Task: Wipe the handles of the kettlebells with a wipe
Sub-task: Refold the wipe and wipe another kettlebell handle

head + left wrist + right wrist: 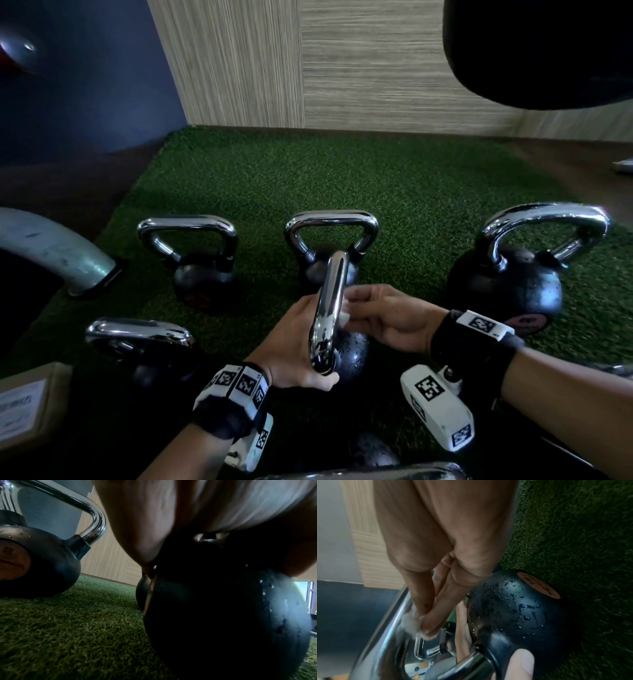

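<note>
Left hand (294, 346) grips the near kettlebell (349, 356) by its chrome handle (328, 315), tilting it on the turf (376, 178) near the front edge, while right hand (387, 318) pinches the white wipe (343, 317) against it.

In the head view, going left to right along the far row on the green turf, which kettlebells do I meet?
Small black kettlebell with a wide chrome handle → black kettlebell with a narrower chrome handle, partly hidden behind the one being wiped → large black kettlebell with a big arched chrome handle.
</note>
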The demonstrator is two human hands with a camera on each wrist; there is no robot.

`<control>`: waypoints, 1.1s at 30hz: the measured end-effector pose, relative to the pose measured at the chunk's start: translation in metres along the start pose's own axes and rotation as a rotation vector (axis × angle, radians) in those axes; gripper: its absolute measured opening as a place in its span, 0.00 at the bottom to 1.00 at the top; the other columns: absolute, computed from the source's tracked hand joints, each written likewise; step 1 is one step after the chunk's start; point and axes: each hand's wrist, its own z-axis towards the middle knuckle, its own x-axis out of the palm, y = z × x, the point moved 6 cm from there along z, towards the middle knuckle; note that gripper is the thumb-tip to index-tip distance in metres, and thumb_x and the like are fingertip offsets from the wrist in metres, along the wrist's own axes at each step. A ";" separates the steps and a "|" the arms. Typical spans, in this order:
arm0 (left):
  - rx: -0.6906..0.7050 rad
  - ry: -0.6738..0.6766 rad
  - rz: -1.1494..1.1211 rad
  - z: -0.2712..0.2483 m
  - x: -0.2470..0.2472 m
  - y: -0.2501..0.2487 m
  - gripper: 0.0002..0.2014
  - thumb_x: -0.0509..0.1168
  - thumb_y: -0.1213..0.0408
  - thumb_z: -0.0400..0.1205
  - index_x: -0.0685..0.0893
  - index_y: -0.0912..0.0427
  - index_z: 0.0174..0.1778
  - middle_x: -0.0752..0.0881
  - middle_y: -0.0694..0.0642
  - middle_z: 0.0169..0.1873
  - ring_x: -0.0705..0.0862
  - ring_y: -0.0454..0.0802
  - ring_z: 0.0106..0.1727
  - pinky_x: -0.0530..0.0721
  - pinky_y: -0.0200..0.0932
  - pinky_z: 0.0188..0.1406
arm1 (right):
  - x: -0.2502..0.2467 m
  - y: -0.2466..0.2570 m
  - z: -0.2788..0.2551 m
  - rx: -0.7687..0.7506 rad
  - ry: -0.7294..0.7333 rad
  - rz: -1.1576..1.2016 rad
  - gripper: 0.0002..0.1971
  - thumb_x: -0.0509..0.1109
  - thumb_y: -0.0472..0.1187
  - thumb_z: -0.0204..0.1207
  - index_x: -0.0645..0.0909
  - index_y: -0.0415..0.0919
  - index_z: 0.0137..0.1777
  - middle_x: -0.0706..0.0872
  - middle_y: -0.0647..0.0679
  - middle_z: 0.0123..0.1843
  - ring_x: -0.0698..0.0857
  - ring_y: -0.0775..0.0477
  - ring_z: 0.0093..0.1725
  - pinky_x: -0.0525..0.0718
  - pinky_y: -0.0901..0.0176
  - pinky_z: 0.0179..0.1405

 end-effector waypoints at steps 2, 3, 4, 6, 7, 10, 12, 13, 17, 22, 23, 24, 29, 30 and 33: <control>0.016 -0.006 0.026 0.000 0.000 -0.001 0.52 0.86 0.59 0.58 0.64 0.19 0.70 0.68 0.22 0.71 0.73 0.47 0.78 0.73 0.57 0.80 | -0.008 0.007 0.005 -0.067 -0.091 0.087 0.17 0.72 0.27 0.70 0.84 0.27 0.60 0.92 0.37 0.51 0.94 0.47 0.46 0.93 0.57 0.53; 0.018 -0.008 0.031 0.000 -0.001 -0.001 0.55 0.86 0.59 0.59 0.61 0.16 0.72 0.68 0.23 0.73 0.72 0.47 0.79 0.72 0.57 0.81 | -0.011 0.008 0.006 -0.092 -0.121 0.124 0.19 0.72 0.28 0.70 0.84 0.27 0.62 0.92 0.36 0.53 0.94 0.46 0.48 0.92 0.56 0.57; 0.014 -0.011 0.026 0.000 -0.001 -0.001 0.57 0.86 0.59 0.59 0.59 0.14 0.72 0.68 0.23 0.73 0.72 0.47 0.79 0.72 0.57 0.81 | -0.013 0.007 0.006 -0.103 -0.140 0.155 0.21 0.73 0.27 0.71 0.82 0.26 0.65 0.91 0.35 0.55 0.94 0.45 0.49 0.92 0.56 0.57; 0.013 -0.017 0.020 0.000 -0.002 -0.001 0.55 0.86 0.59 0.58 0.60 0.14 0.70 0.69 0.22 0.69 0.74 0.46 0.77 0.74 0.58 0.78 | -0.012 0.004 0.004 -0.112 -0.146 0.181 0.22 0.74 0.26 0.69 0.81 0.26 0.66 0.90 0.33 0.56 0.94 0.44 0.48 0.94 0.56 0.50; 0.017 -0.019 0.023 0.000 -0.002 -0.001 0.53 0.86 0.58 0.58 0.61 0.15 0.69 0.70 0.23 0.68 0.75 0.46 0.75 0.75 0.58 0.77 | -0.011 0.003 0.002 -0.128 -0.151 0.164 0.20 0.74 0.25 0.68 0.82 0.27 0.61 0.91 0.34 0.53 0.94 0.43 0.46 0.94 0.56 0.46; 0.006 -0.025 0.029 -0.001 0.000 0.001 0.55 0.84 0.54 0.58 0.59 0.24 0.76 0.71 0.29 0.70 0.76 0.46 0.74 0.76 0.55 0.77 | -0.007 0.012 -0.001 -0.238 -0.236 0.015 0.13 0.77 0.23 0.62 0.82 0.32 0.46 0.92 0.38 0.41 0.93 0.45 0.36 0.95 0.54 0.38; -0.016 -0.020 0.027 -0.002 0.002 0.004 0.58 0.84 0.52 0.57 0.56 0.31 0.79 0.72 0.34 0.71 0.77 0.46 0.73 0.76 0.54 0.77 | -0.010 0.024 0.000 -0.329 -0.369 -0.126 0.13 0.78 0.20 0.64 0.82 0.33 0.43 0.89 0.42 0.35 0.91 0.48 0.31 0.94 0.55 0.34; -0.023 -0.021 0.024 -0.002 0.002 0.004 0.58 0.84 0.52 0.57 0.56 0.32 0.79 0.73 0.35 0.70 0.78 0.46 0.72 0.77 0.54 0.76 | -0.012 0.029 0.000 -0.363 -0.426 -0.179 0.13 0.78 0.19 0.66 0.82 0.33 0.43 0.89 0.42 0.34 0.90 0.48 0.31 0.93 0.55 0.34; -0.015 -0.021 0.041 -0.002 0.001 0.002 0.54 0.86 0.56 0.58 0.59 0.30 0.73 0.71 0.29 0.65 0.79 0.45 0.67 0.78 0.51 0.74 | -0.013 0.038 -0.002 -0.436 -0.534 -0.317 0.12 0.81 0.20 0.66 0.83 0.28 0.45 0.91 0.40 0.34 0.91 0.45 0.33 0.94 0.54 0.37; -0.035 -0.052 0.004 0.000 0.001 0.007 0.57 0.87 0.60 0.56 0.58 0.18 0.69 0.80 0.45 0.61 0.84 0.49 0.60 0.83 0.56 0.67 | -0.014 0.039 -0.001 -0.491 -0.746 -0.471 0.11 0.86 0.28 0.64 0.87 0.37 0.39 0.93 0.42 0.34 0.93 0.45 0.34 0.94 0.48 0.39; -0.038 -0.054 0.015 0.000 0.001 0.007 0.56 0.87 0.60 0.56 0.59 0.21 0.70 0.80 0.46 0.63 0.83 0.50 0.62 0.82 0.55 0.69 | -0.015 0.038 0.002 -0.480 -0.782 -0.439 0.10 0.86 0.27 0.64 0.87 0.37 0.38 0.93 0.43 0.34 0.92 0.47 0.32 0.94 0.47 0.38; -0.041 -0.055 0.028 0.000 0.001 0.007 0.56 0.87 0.59 0.56 0.59 0.25 0.72 0.79 0.46 0.64 0.81 0.49 0.65 0.81 0.54 0.71 | -0.016 0.036 0.004 -0.460 -0.810 -0.402 0.10 0.85 0.27 0.65 0.86 0.36 0.38 0.92 0.42 0.34 0.92 0.48 0.30 0.94 0.47 0.38; -0.040 -0.038 0.038 0.002 0.002 0.012 0.58 0.87 0.57 0.56 0.57 0.32 0.76 0.75 0.45 0.69 0.78 0.48 0.71 0.77 0.54 0.76 | -0.015 0.030 0.013 -0.372 -0.874 -0.403 0.12 0.87 0.30 0.60 0.85 0.40 0.33 0.90 0.44 0.27 0.91 0.44 0.27 0.94 0.39 0.35; -0.044 -0.037 0.036 0.001 0.003 0.013 0.58 0.87 0.57 0.56 0.57 0.33 0.76 0.74 0.44 0.69 0.78 0.48 0.71 0.77 0.55 0.76 | -0.015 0.031 0.013 -0.365 -0.875 -0.415 0.11 0.86 0.29 0.62 0.86 0.39 0.34 0.90 0.44 0.27 0.90 0.45 0.26 0.94 0.40 0.35; -0.062 -0.032 0.027 -0.001 0.006 0.017 0.58 0.87 0.53 0.56 0.59 0.37 0.78 0.74 0.42 0.69 0.78 0.46 0.71 0.79 0.55 0.74 | -0.014 0.033 0.011 -0.367 -0.858 -0.447 0.09 0.84 0.27 0.67 0.86 0.34 0.39 0.89 0.46 0.26 0.88 0.51 0.22 0.93 0.50 0.30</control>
